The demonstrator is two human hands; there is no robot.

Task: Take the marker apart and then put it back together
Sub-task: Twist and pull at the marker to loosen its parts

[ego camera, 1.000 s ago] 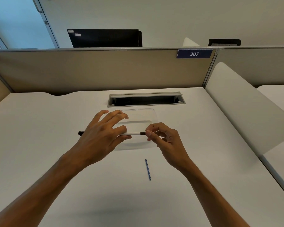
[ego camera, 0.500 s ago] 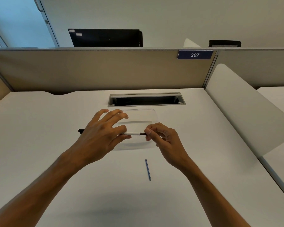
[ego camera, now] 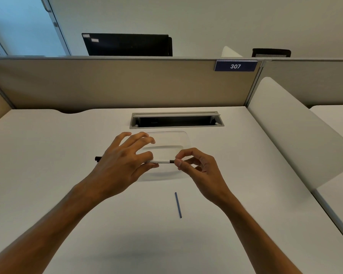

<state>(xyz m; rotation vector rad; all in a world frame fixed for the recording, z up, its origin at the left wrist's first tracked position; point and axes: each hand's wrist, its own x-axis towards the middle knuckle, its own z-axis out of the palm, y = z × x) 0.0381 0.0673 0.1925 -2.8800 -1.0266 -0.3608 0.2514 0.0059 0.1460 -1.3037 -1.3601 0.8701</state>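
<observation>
The marker (ego camera: pixel 162 161), a slim white barrel with black ends, lies level, running left to right above the bench (ego camera: pixel 48 175). A thin blue rod (ego camera: pixel 178 205) lies on the bench nearer, pointing near to far.

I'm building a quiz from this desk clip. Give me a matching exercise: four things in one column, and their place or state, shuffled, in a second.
Things:
1. marker
2. blue rod
3. clear tray
4. number sign

Places or states:
A. fixed on the partition
B. lying alone on the desk, nearest the person
C. held level by both hands
D. on the desk under the hands

Pairs: 1-C, 2-B, 3-D, 4-A
</observation>
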